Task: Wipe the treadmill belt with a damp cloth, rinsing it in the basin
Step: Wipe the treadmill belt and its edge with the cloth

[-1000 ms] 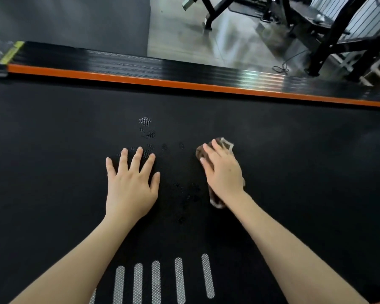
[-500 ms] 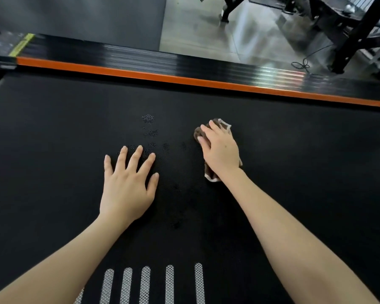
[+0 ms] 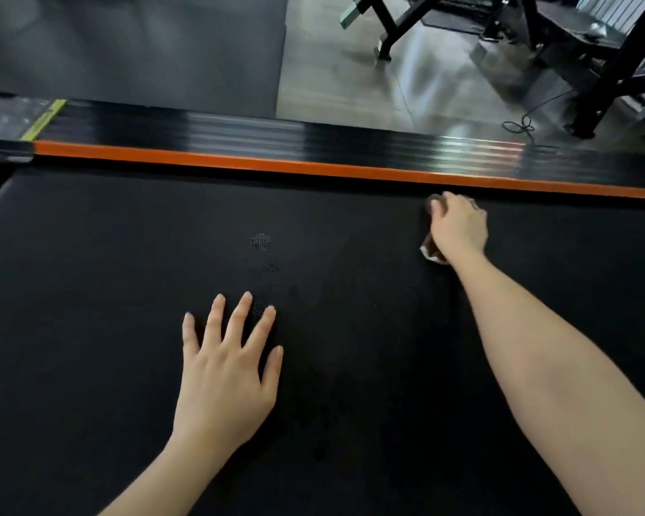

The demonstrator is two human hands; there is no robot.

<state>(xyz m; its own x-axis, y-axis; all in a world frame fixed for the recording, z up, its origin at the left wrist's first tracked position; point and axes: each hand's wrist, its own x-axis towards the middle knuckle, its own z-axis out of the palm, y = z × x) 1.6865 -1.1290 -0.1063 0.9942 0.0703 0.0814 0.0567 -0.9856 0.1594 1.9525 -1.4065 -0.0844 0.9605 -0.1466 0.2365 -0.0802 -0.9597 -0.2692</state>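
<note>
Belt (image 3: 90,292): black, fills lower frame.
Cloth (image 3: 431,254): brown, on belt at upper right, just below orange rail (image 3: 239,162), mostly under right hand (image 3: 458,227).
Right hand: rests on cloth; blur hides whether its fingers curl.
Left hand (image 3: 224,374): flat on belt, lower centre, fingers straight and spread.

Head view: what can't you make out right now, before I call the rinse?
- The cloth: head view, mostly under the right hand; only brown edges show, so its wetness and dirt cannot be told.
- That hand's fingers: motion-blurred, grip unclear.
- The basin: outside the frame.
- The treadmill belt: cut off by the left, right and bottom edges, and partly covered by the left hand and both forearms.
</note>
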